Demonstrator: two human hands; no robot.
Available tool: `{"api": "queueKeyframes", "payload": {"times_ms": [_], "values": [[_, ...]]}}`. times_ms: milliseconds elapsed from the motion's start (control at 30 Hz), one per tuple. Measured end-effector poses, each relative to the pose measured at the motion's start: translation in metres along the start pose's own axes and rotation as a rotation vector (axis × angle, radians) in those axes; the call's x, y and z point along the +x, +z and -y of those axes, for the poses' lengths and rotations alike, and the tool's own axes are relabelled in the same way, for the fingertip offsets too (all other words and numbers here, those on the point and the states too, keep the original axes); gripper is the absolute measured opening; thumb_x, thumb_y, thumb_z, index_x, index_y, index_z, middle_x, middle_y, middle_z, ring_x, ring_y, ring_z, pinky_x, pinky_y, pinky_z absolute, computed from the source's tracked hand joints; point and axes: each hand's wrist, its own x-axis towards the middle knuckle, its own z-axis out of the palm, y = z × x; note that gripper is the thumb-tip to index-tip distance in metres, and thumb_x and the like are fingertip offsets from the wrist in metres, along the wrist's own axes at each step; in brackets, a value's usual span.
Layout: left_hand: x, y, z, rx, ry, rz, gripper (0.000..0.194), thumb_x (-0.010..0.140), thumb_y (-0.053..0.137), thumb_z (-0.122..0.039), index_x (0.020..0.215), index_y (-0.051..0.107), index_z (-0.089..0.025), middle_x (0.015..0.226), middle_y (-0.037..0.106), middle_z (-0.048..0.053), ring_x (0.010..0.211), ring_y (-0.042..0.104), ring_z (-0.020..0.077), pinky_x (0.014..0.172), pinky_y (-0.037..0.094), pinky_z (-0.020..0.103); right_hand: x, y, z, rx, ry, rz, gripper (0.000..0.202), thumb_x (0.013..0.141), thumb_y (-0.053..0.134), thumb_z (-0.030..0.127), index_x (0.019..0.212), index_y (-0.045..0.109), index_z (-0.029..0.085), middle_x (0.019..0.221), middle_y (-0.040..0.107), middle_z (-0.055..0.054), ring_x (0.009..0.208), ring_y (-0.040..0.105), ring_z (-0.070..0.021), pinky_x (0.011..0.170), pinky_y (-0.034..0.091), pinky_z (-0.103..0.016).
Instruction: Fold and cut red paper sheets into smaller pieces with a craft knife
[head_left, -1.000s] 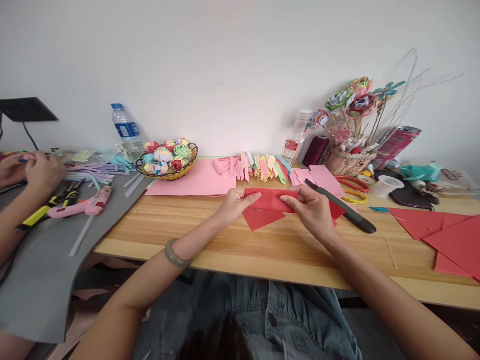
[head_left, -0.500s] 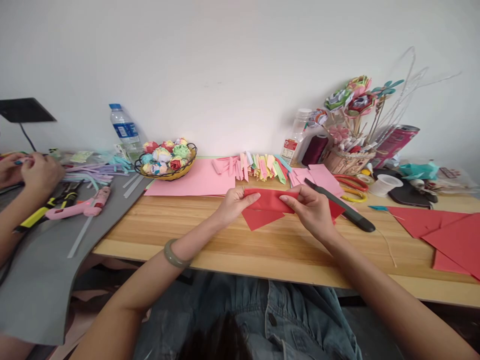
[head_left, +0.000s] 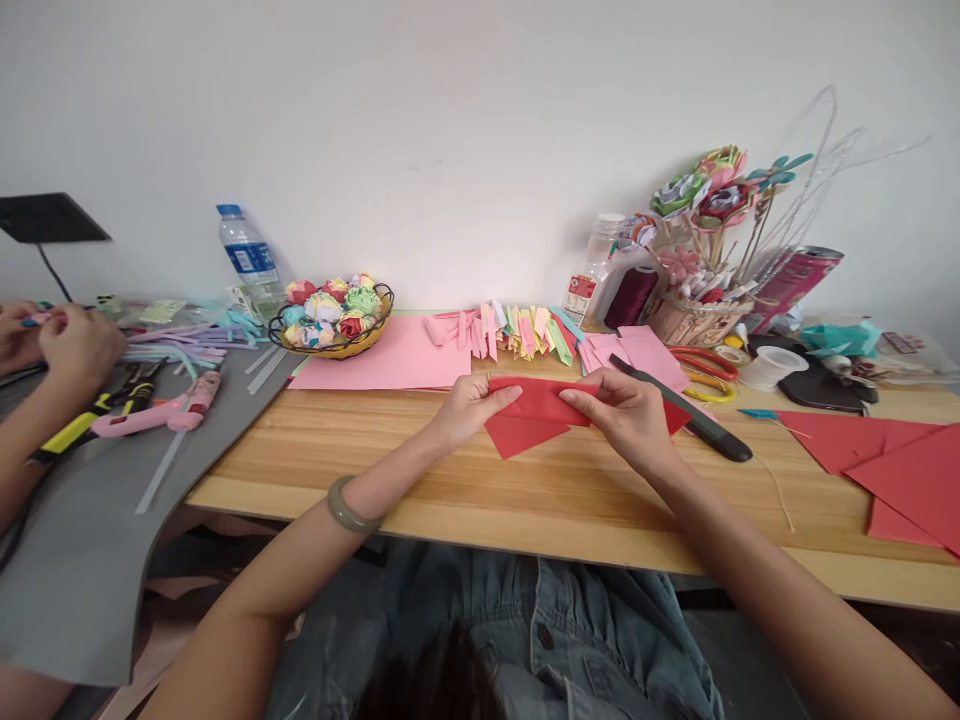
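Observation:
Between my two hands is a folded piece of red paper point(head_left: 541, 401), held level above the wooden table. My left hand point(head_left: 472, 408) pinches its left end, thumb on the near face. At the right end my right hand point(head_left: 626, 412) grips it the same way, thumb pressed on the fold. More red paper point(head_left: 521, 438) shows beneath the folded strip; whether it is part of the same sheet I cannot tell. A black-handled utility knife point(head_left: 686, 415) lies just beyond my right hand. Several red sheets point(head_left: 911, 470) are spread at the far right.
A basket of paper flowers point(head_left: 334, 340), pink sheets point(head_left: 397, 360) and folded paper strips point(head_left: 525, 335) lie along the wall. At right stands a pot of paper flowers point(head_left: 697, 318). On the left, a pink glue gun point(head_left: 161, 410) rests on a grey mat near another person's hands point(head_left: 71, 345).
My hands and the red paper stay almost where they were. The view has shifted very slightly; the other person's hands at the left have moved a little.

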Motion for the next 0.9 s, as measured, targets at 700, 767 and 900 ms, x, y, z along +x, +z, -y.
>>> {"api": "queueKeyframes", "payload": {"times_ms": [700, 767, 900], "values": [[0.002, -0.006, -0.003, -0.041, 0.082, -0.176, 0.018, 0.067, 0.071, -0.032, 0.079, 0.073, -0.019, 0.083, 0.071, 0.003, 0.078, 0.063, 0.0169, 0.072, 0.046, 0.026, 0.001, -0.002, -0.005, -0.034, -0.091, 0.003, 0.027, 0.07, 0.066, 0.045, 0.061, 0.059, 0.02, 0.058, 0.058, 0.0, 0.054, 0.049, -0.0121, 0.049, 0.039, -0.025], [0.003, -0.009, -0.005, 0.045, 0.083, -0.166, 0.017, 0.069, 0.07, -0.032, 0.08, 0.074, -0.019, 0.084, 0.072, 0.004, 0.079, 0.063, 0.0178, 0.073, 0.047, 0.027, 0.002, -0.002, -0.007, -0.035, -0.087, 0.021, 0.026, 0.071, 0.065, 0.044, 0.062, 0.059, 0.02, 0.058, 0.057, 0.0, 0.053, 0.048, -0.0117, 0.049, 0.039, -0.025], [0.001, -0.017, -0.008, 0.258, 0.131, -0.146, 0.015, 0.071, 0.068, -0.03, 0.081, 0.074, -0.02, 0.082, 0.071, 0.005, 0.076, 0.064, 0.0185, 0.07, 0.048, 0.028, 0.006, -0.007, -0.013, -0.094, -0.104, 0.148, 0.024, 0.074, 0.064, 0.042, 0.065, 0.061, 0.02, 0.06, 0.058, 0.0, 0.055, 0.051, -0.0126, 0.052, 0.041, -0.026]]}}
